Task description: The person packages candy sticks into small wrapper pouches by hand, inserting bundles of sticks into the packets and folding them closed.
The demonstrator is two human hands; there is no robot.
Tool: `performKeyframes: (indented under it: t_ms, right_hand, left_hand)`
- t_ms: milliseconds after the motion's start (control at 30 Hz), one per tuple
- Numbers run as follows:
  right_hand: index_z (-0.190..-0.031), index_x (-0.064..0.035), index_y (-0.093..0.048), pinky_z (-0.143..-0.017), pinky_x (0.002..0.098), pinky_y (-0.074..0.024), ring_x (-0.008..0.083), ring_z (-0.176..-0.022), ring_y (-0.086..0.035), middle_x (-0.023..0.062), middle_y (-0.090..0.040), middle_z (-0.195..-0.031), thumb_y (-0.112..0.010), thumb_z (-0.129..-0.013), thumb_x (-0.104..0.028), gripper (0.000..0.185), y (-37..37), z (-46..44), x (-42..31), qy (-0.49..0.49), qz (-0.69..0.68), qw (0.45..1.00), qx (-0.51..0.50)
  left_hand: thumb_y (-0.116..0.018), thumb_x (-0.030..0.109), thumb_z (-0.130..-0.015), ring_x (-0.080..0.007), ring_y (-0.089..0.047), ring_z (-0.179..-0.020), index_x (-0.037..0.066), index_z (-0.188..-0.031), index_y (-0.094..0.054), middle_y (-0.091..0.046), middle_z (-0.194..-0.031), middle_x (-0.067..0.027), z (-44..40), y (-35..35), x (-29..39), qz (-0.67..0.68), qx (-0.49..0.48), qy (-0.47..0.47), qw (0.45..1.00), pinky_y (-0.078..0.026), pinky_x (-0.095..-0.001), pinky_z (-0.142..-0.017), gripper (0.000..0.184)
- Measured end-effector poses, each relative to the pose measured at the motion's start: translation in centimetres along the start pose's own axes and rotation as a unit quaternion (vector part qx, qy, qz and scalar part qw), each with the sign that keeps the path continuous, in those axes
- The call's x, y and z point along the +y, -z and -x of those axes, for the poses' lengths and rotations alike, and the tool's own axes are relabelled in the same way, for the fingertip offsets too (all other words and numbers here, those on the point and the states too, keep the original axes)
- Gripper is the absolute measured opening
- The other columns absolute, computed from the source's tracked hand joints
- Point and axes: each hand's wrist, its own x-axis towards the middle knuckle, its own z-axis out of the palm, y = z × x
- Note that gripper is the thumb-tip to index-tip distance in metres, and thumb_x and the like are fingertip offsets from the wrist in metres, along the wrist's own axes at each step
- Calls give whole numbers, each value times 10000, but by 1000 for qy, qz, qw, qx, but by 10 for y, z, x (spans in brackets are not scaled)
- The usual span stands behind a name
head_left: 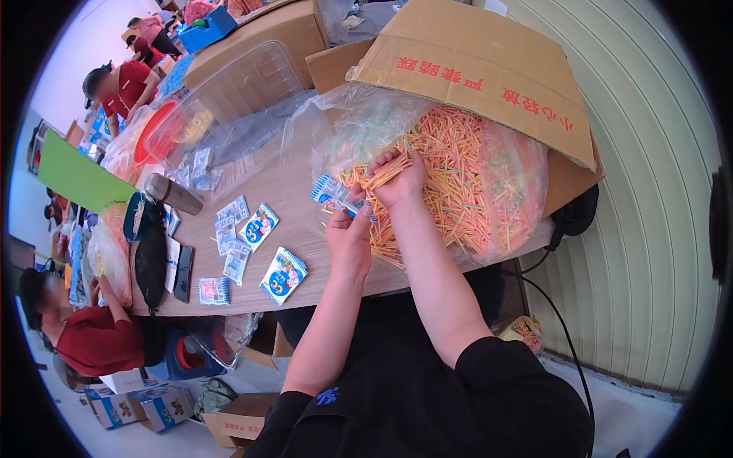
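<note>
My left hand grips a small blue and white packet, its fingers closed on the lower right part of it. Just to the right, my right hand is curled around a small bunch of thin sticks, close to the packet. Under and beyond both hands lies a large heap of pink, orange and green sticks in a clear plastic bag. The bag spills from an open cardboard box. Whether the packet's mouth is open I cannot tell.
Several blue and white packets lie on the table to my left. Beyond them are a phone, a steel flask, a clear plastic bin and a red basin. A co-worker in red sits at the left.
</note>
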Motion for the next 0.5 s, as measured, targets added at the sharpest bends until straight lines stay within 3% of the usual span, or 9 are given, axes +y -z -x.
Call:
performKeyframes:
  t_ms: [133,267,500]
  right_hand:
    - [-824,-87,-544,-637,357,-456,197,-668,-507,38,-541,-734,-446,-1002,-318,307,18,-24,5,-20,11,999,-26]
    - [-877,-75,-560,-683,361,-502,203,-711,-558,49,-569,-760,-450,-1011,-256,251,11,-6,14,1,-7,1000,-1]
    - [-1007,-48,-574,-795,391,-552,238,-835,-626,91,-622,-862,-440,-1016,-208,210,18,-16,20,-7,18,1000,-3]
  left_hand:
    - [-638,-39,-925,-172,-527,-1283,-26,-1392,-515,-533,-1432,-107,-4,-4,0,47,7,4,999,-433,-335,-1074,483]
    - [-637,-46,-923,-191,-503,-1321,-33,-1363,-534,-498,-1472,-121,-3,-16,4,12,-4,-15,1000,-423,-354,-1096,451]
    - [-670,-42,-905,-183,-518,-1294,-36,-1281,-595,-534,-1425,-108,-7,-19,7,-10,-1,-46,999,-434,-355,-1072,384]
